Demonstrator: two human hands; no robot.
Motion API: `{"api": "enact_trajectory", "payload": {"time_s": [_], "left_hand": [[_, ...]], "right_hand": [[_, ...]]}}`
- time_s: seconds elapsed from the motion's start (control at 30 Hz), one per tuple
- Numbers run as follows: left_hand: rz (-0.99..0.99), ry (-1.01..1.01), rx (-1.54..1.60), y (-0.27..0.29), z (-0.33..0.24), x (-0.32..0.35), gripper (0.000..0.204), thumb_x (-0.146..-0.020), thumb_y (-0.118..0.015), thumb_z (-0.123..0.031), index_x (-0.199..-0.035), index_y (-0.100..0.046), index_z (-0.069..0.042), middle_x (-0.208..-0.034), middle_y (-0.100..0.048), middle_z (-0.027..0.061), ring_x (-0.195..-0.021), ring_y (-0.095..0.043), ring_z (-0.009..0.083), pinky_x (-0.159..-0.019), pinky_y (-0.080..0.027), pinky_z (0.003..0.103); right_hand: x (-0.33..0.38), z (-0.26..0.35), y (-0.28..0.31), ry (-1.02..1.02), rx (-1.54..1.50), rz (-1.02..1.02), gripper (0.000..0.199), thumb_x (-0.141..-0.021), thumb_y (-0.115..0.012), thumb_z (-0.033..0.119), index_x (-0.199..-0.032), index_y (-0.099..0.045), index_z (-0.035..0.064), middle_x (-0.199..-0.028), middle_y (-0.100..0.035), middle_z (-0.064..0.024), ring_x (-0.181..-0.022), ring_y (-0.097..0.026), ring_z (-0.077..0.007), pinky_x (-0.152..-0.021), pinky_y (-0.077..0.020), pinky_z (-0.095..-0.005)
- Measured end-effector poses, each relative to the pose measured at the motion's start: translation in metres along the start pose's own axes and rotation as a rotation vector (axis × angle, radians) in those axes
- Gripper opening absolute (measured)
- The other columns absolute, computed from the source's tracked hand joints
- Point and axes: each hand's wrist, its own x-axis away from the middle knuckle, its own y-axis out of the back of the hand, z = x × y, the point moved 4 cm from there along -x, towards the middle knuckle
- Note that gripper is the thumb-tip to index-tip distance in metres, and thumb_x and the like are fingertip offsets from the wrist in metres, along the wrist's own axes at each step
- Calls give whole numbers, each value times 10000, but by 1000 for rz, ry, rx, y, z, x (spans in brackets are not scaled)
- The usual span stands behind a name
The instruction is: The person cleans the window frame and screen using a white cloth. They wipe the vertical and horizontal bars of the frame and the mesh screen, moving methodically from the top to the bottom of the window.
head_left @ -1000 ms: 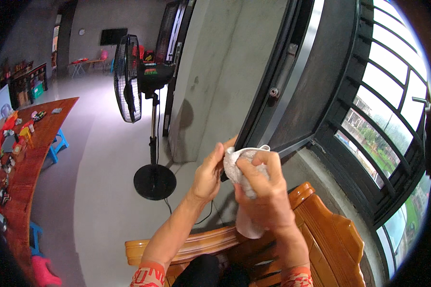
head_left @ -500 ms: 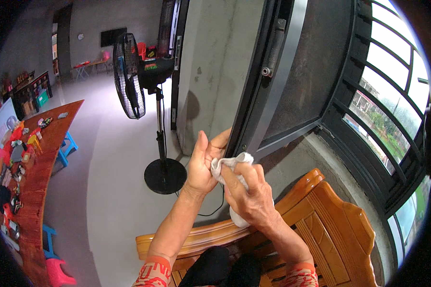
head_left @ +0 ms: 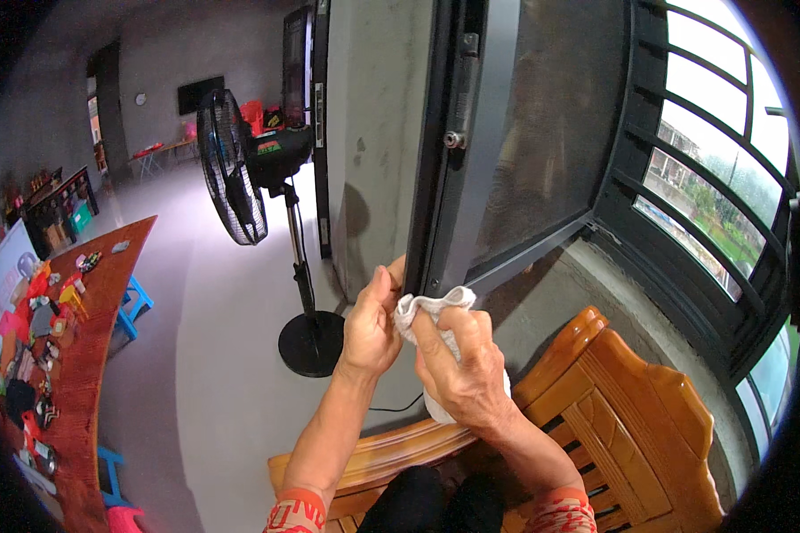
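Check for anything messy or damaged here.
The table on the left looks untidy: jumbled things crowd it. A small dark mark breaks up the grey wall beside the fan. Nothing looks odd about the cloth in the right hand.

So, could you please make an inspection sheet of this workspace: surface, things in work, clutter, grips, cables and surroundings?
Surface: grey floor; glossy wooden bench below the hands.
Things in work: white cloth, bunched, at the lower corner of the dark frame.
Clutter: many small items crowd the red-brown table at left; most are too small to tell.
Grips: right grip closed on the cloth; left grip beside the frame's corner, some fingertips hidden.
Cables: dark cable on the floor near the bench; its ends are hidden.
Surroundings: black standing fan; barred window at right.
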Motion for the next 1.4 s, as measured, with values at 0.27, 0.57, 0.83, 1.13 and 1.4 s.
{"api": "enact_trajectory", "payload": {"time_s": [0.27, 0.57, 0.83, 1.13, 1.4], "left_hand": [[-181, 10, -176, -3, -3, 2, 405, -989, -436, -235, -1296, -491, 23, -1210, -596, 102, -1083, -579, 194, -967, -436, 343], [-148, -35, -280, -6, -3, 2, 452, -1001, -436, -266, -1327, -458, 46, -1268, -567, 118, -1153, -545, 187, -1011, -407, 329], [-323, -185, -965, -12, 4, 15, 327, -1007, -434, -186, -1275, -482, -4, -1111, -593, 52, -964, -550, 115, -842, -446, 250], [-274, -155, -791, -8, 9, 15, 299, -1023, -425, -289, -1136, -491, -20, -883, -580, 28, -694, -547, 110, -629, -502, 268], [-320, -74, -671, 1, 13, 23, 394, -1016, -419, -364, -1274, -460, -70, -1165, -588, 48, -1023, -591, 163, -844, -501, 302]], "right_hand": [[5, -24, 14, -80, -166, -305, 563, -584, -726, -75, -1123, -631, 56, -997, -482, -99, -856, -529, -264, -724, -488, -351], [-28, -46, 17, -172, -269, -512, 532, -632, -700, -100, -1151, -601, -33, -1062, -528, -157, -951, -569, -296, -811, -492, -355], [9, -34, -6, -229, -278, -459, 548, -625, -706, -103, -1159, -601, -42, -1047, -517, -158, -930, -585, -296, -783, -507, -356], [27, -90, -4, -375, -145, -458, 517, -651, -671, -79, -1155, -615, 20, -1000, -513, -147, -905, -570, -326, -763, -498, -392], [26, -38, -17, -281, -410, -503, 512, -638, -678, -70, -1138, -627, 25, -987, -525, -136, -859, -560, -308, -737, -497, -384]]}}
